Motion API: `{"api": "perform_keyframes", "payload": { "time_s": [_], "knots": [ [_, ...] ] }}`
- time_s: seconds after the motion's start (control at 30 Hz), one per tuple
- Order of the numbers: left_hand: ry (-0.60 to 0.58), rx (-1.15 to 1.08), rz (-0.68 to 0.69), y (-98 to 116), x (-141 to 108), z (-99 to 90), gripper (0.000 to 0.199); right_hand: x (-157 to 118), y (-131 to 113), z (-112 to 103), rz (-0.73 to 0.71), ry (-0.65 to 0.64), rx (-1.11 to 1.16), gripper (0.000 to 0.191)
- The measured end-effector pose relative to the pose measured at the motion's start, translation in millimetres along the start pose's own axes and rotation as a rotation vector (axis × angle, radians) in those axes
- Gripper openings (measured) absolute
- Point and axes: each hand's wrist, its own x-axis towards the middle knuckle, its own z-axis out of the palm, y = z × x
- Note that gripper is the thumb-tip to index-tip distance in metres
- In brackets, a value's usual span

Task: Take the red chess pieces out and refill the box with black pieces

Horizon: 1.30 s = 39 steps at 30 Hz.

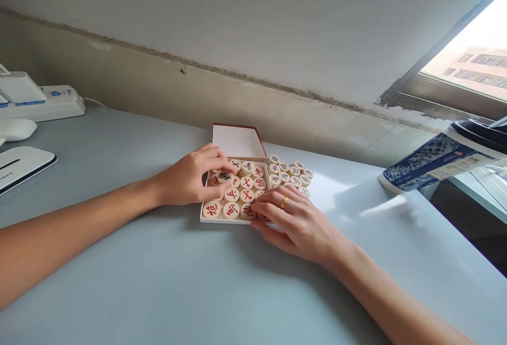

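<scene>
Round cream Chinese chess pieces with red characters fill most of a shallow white box, in rows. My left hand is over the box's left side, thumb and fingers closed around a black-marked chess piece above the red ones. At the box's front right corner rests my right hand, a gold ring on one finger. Its fingers curve over the corner, and its thumb is by the front edge; whether it grips anything there is hidden. Right of the box lies a group of black-marked chess pieces, partly behind my right hand.
The open box lid lies behind the box near the wall. A blue patterned paper cup with a dark lid stands at the right by the table edge. A white power strip and a white device are at the left.
</scene>
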Motion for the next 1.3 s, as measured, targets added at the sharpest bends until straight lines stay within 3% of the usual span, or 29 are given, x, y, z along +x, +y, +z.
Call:
{"api": "perform_keyframes", "payload": {
  "time_s": [0.27,0.43,0.53,0.6,0.73,0.93,1.03,1.3],
  "knots": [
    [0.140,-0.112,0.254,19.5,-1.3,9.6,0.022,3.5,-7.3,-1.5,-0.025,0.092,-0.126,0.024],
    [0.119,-0.142,0.355,31.3,1.3,15.5,0.019,4.1,-10.5,-1.6,-0.026,0.081,-0.090,0.015],
    [0.095,-0.109,0.327,30.0,1.7,13.2,0.014,2.3,-8.5,-1.6,-0.033,0.105,-0.071,0.016],
    [0.089,-0.062,0.224,26.1,2.2,10.9,0.017,-0.1,-0.7,-1.8,0.086,0.183,-0.045,0.014],
    [0.079,0.014,-0.038,15.0,3.9,10.2,0.023,-11.4,36.1,-5.6,0.553,0.334,-0.044,0.012],
    [0.073,0.036,-0.223,6.3,4.4,15.5,0.026,-38.5,92.1,-16.2,1.053,0.310,-0.091,0.017],
    [0.074,0.025,-0.240,6.9,4.5,16.8,0.024,-42.4,96.8,-18.0,1.148,0.255,-0.095,0.015],
    [0.082,0.002,-0.280,5.2,4.8,16.8,0.013,-38.8,90.6,-15.0,1.182,0.219,-0.064,0.024]
  ]
}}
